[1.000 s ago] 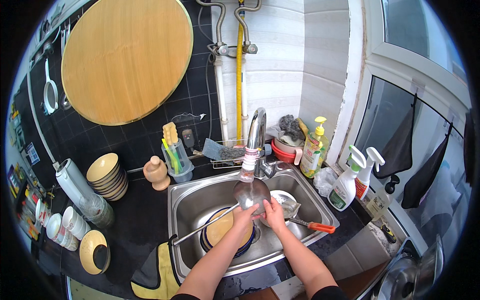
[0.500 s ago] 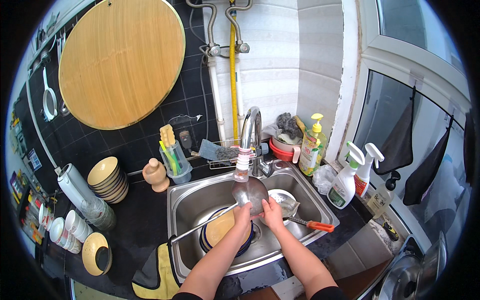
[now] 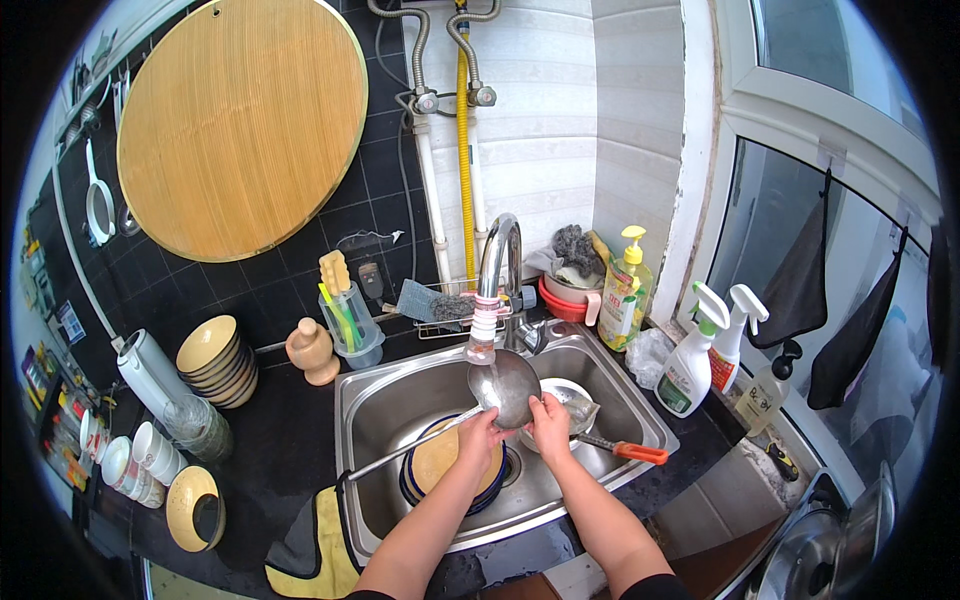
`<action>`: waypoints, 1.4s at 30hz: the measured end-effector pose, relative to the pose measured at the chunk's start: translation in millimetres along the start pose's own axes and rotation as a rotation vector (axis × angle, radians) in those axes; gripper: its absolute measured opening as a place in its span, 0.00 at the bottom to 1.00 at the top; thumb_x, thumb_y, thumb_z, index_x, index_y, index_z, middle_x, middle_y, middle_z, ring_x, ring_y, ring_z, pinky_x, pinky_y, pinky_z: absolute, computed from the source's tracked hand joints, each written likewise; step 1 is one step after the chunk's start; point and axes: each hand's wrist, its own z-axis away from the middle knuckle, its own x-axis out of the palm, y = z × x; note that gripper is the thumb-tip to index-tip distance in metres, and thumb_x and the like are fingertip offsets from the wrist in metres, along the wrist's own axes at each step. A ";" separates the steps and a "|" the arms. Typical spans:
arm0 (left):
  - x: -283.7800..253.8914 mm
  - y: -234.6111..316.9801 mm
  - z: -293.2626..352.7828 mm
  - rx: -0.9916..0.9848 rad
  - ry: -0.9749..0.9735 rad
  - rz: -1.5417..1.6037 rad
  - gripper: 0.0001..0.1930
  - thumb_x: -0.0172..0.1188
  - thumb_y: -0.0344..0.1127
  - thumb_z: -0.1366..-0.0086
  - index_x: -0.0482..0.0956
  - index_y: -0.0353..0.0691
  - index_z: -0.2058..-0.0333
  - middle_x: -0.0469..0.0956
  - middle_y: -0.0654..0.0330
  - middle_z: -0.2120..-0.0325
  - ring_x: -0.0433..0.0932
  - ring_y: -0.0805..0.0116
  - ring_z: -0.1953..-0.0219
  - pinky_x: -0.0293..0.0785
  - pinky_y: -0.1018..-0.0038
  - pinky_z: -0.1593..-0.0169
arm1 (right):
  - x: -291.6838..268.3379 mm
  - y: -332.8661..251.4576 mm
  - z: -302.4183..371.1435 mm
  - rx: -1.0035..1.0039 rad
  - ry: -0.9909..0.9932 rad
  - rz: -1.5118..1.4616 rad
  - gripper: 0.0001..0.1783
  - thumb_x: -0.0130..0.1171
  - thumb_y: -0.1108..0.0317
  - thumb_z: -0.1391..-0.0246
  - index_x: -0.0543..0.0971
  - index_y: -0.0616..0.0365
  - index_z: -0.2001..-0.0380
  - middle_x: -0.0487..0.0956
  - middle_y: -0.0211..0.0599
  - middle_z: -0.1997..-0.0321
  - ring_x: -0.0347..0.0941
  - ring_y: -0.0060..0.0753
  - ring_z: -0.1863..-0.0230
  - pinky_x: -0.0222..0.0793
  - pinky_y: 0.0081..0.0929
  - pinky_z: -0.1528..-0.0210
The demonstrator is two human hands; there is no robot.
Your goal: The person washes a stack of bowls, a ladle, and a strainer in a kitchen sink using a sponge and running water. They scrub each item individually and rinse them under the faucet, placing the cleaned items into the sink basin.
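Note:
Both my hands grip a large metal ladle under the tap [image 3: 484,325], over the sink. Its round bowl [image 3: 508,388] is right below the tap's end, and its long handle [image 3: 400,453] slants down to the left, towards the sink's rim. My left hand [image 3: 482,434] is closed at the join of bowl and handle. At the bowl's lower right edge, my right hand [image 3: 548,422] is closed on it. Beneath the handle, stacked plates [image 3: 437,466] lie in the sink. To the right is a white bowl [image 3: 562,388] with an orange-handled utensil [image 3: 640,453] across it.
The steel sink [image 3: 352,395] has a yellow and grey cloth [image 3: 328,545] at its left edge. Spray bottles [image 3: 688,372] and a yellow-pump soap bottle [image 3: 625,295] stand right. Stacked bowls [image 3: 217,360], a wooden jar [image 3: 312,352] and cups [image 3: 155,450] are left.
The ladle's bowl has shifted slightly to the right and turned a little, with both hands still on it. My left hand has moved slightly down and left.

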 end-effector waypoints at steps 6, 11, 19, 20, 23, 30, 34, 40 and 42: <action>-15.1 3.3 3.8 0.012 0.040 0.206 0.17 0.52 0.35 0.43 0.67 0.33 0.56 0.70 0.50 0.62 0.72 0.58 0.59 0.72 0.65 0.55 | -4.8 -16.5 3.8 0.084 0.152 -0.081 0.07 0.52 0.69 0.53 0.71 0.62 0.77 0.68 0.28 0.88 0.62 0.17 0.92 0.56 0.16 0.89; -12.6 8.4 8.6 -0.060 -0.002 0.158 0.18 0.50 0.35 0.42 0.66 0.30 0.55 0.68 0.46 0.59 0.71 0.56 0.57 0.71 0.66 0.53 | -13.1 -3.9 -5.5 0.043 0.227 -0.087 0.10 0.55 0.65 0.54 0.70 0.60 0.80 0.66 0.26 0.90 0.59 0.16 0.92 0.57 0.16 0.89; -20.8 13.4 16.5 -0.052 0.064 0.054 0.16 0.48 0.31 0.43 0.67 0.22 0.61 0.71 0.41 0.63 0.74 0.51 0.61 0.75 0.63 0.58 | -18.5 12.4 -17.4 0.127 0.171 -0.069 0.14 0.53 0.53 0.53 0.73 0.52 0.73 0.71 0.26 0.74 0.67 0.20 0.76 0.62 0.19 0.83; -22.3 14.5 18.3 -0.047 0.063 0.020 0.16 0.47 0.32 0.43 0.68 0.22 0.61 0.71 0.42 0.63 0.74 0.53 0.62 0.75 0.64 0.58 | -17.6 10.5 -17.6 0.124 0.129 -0.081 0.15 0.53 0.52 0.54 0.73 0.51 0.71 0.72 0.26 0.72 0.68 0.21 0.73 0.64 0.21 0.81; -27.8 20.0 22.4 -0.056 0.045 -0.061 0.15 0.46 0.32 0.42 0.70 0.23 0.63 0.73 0.45 0.65 0.75 0.56 0.65 0.75 0.66 0.58 | -16.2 -1.8 -10.4 0.316 0.142 -0.134 0.17 0.52 0.49 0.55 0.74 0.49 0.69 0.73 0.25 0.72 0.69 0.24 0.72 0.66 0.28 0.77; -21.3 43.7 33.4 -0.085 0.064 -0.196 0.14 0.46 0.32 0.44 0.72 0.22 0.68 0.74 0.41 0.71 0.77 0.54 0.68 0.77 0.67 0.63 | -20.8 6.9 -14.1 0.486 0.050 -0.087 0.17 0.51 0.49 0.54 0.74 0.48 0.66 0.73 0.25 0.70 0.68 0.24 0.70 0.66 0.28 0.74; -23.4 55.2 34.3 -0.063 0.137 -0.253 0.13 0.47 0.30 0.46 0.73 0.21 0.71 0.75 0.39 0.75 0.78 0.54 0.73 0.78 0.69 0.68 | -19.4 10.9 -12.3 0.497 -0.043 0.019 0.17 0.49 0.53 0.52 0.74 0.50 0.62 0.73 0.27 0.67 0.67 0.25 0.71 0.68 0.27 0.77; -18.1 75.5 40.8 0.058 0.219 -0.470 0.11 0.47 0.28 0.47 0.74 0.25 0.72 0.75 0.44 0.79 0.77 0.60 0.80 0.77 0.74 0.76 | -15.4 19.1 -11.1 0.537 -0.276 0.175 0.14 0.45 0.61 0.45 0.73 0.53 0.59 0.73 0.30 0.63 0.70 0.24 0.74 0.71 0.24 0.79; -18.7 77.7 43.5 0.138 0.226 -0.507 0.10 0.47 0.27 0.46 0.74 0.26 0.73 0.75 0.47 0.80 0.77 0.63 0.82 0.76 0.76 0.78 | -13.1 20.5 -10.2 0.574 -0.373 0.160 0.13 0.45 0.64 0.45 0.72 0.54 0.57 0.73 0.31 0.62 0.71 0.24 0.73 0.71 0.23 0.80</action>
